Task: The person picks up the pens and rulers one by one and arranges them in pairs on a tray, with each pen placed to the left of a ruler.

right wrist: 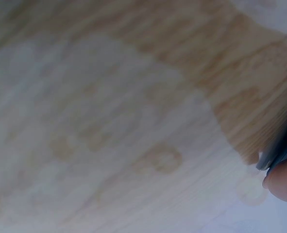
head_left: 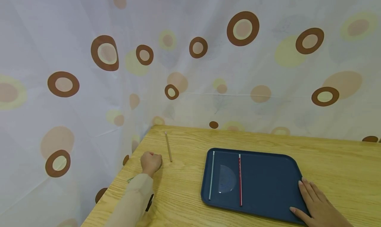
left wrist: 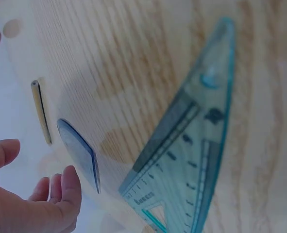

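Observation:
In the head view my left hand (head_left: 151, 162) is over the left side of the table. The left wrist view shows its thumb and fingertips apart, beside a clear, blue-edged plate with a curved side (left wrist: 80, 153), with nothing between them. A teal triangular set square (left wrist: 182, 160) lies close by. Beyond the hand is a tan pencil (head_left: 168, 147). My right hand (head_left: 319, 202) rests, fingers extended, on the right rim of a dark blue tray (head_left: 268, 187). The tray holds a pale green pencil (head_left: 211, 175), a clear protractor (head_left: 227, 179) and a red pencil (head_left: 240, 180).
The wooden table (head_left: 178, 194) meets a patterned curtain (head_left: 220, 71) at its back and left sides. Table surface lies between my left hand and the tray, and behind the tray.

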The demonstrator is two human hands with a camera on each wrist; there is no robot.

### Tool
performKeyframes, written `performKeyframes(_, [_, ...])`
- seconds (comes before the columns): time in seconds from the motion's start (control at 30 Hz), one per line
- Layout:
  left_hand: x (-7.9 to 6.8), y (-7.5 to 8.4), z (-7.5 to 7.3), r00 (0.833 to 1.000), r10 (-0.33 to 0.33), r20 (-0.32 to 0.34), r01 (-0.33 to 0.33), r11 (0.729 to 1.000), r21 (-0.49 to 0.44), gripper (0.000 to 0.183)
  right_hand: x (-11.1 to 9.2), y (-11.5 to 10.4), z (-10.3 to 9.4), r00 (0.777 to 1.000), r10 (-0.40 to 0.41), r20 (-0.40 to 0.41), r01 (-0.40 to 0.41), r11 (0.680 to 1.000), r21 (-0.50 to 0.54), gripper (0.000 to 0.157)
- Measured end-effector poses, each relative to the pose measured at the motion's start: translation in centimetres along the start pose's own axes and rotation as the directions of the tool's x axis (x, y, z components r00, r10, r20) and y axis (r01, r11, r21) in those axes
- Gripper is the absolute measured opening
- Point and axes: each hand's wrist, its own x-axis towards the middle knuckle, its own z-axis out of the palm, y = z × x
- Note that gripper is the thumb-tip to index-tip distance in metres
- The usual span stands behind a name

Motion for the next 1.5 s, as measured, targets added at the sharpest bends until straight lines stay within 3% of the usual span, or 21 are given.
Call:
performKeyframes(0.17, [0.6,-0.2,0.1,0.997,-0.063,-0.045,0.065,0.996,0.062,0.025,0.0,-0.1,-0.2,1.0,0.004,0.007,-0.004,1.0,0.011,0.091])
performKeyframes(0.33, [0.6,-0.4,0.0,0.995,-0.1,-0.02,0.102,0.99,0.093,0.053,0.0,-0.1,-0.4,1.0,-0.004,0.005,0.003,1.0,0.003,0.091])
performKeyframes(0.63, [0.8,-0.3,0.5,0.992,-0.121,-0.046,0.126,0.983,0.133,0.061,-0.1,-0.4,-0.6,1.0,-0.009,0.007,0.009,1.0,-0.017,0.09])
performKeyframes(0.83, [0.7,0.3,0.9,0.986,-0.136,-0.097,0.149,0.978,0.147,0.054,-0.1,0.0,-0.3,1.0,-0.009,0.004,0.009,1.0,-0.005,0.092])
performKeyframes(0.97, [0.7,0.7,0.9,0.975,-0.186,-0.119,0.203,0.966,0.161,0.049,-0.1,0.4,0.2,1.0,-0.006,0.005,0.006,1.0,0.007,0.093])
performKeyframes(1.17, [1.0,0.7,1.2,0.959,-0.245,-0.139,0.269,0.945,0.187,0.052,-0.3,0.6,0.5,1.0,-0.019,-0.01,0.019,1.0,-0.006,0.093])
performKeyframes(1.5, [1.5,0.6,1.8,0.945,-0.28,-0.172,0.314,0.922,0.227,0.052,-0.2,0.8,0.5,1.0,-0.017,-0.008,0.017,1.0,0.003,0.093])
